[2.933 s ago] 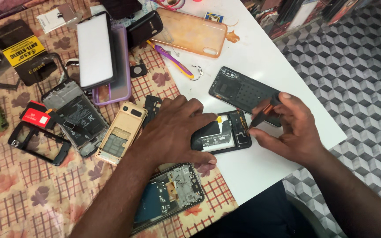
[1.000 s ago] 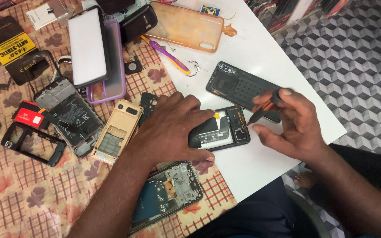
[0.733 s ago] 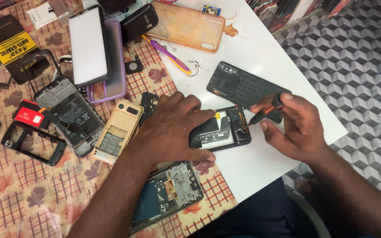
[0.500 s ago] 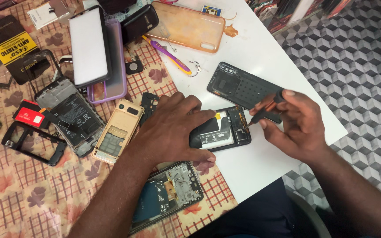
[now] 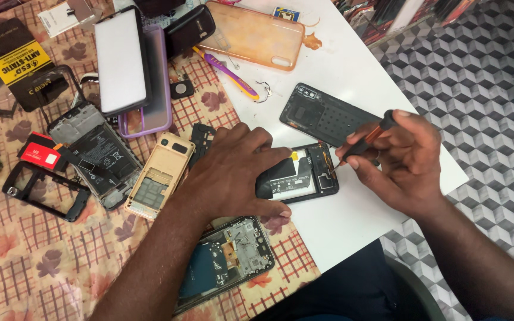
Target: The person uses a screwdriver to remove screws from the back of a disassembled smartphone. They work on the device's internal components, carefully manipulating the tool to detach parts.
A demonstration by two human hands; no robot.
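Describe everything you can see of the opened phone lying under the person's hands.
The opened phone is a dark, plastic-looking handset lying flat on the white table, back cover off. Its insides show: a black battery with a pale label, a small yellow patch near the top edge, and dark board parts at the right end. The left hand rests flat over its left part, hiding that end. The right hand holds a screwdriver, black and orange, with its tip at the phone's upper right corner.
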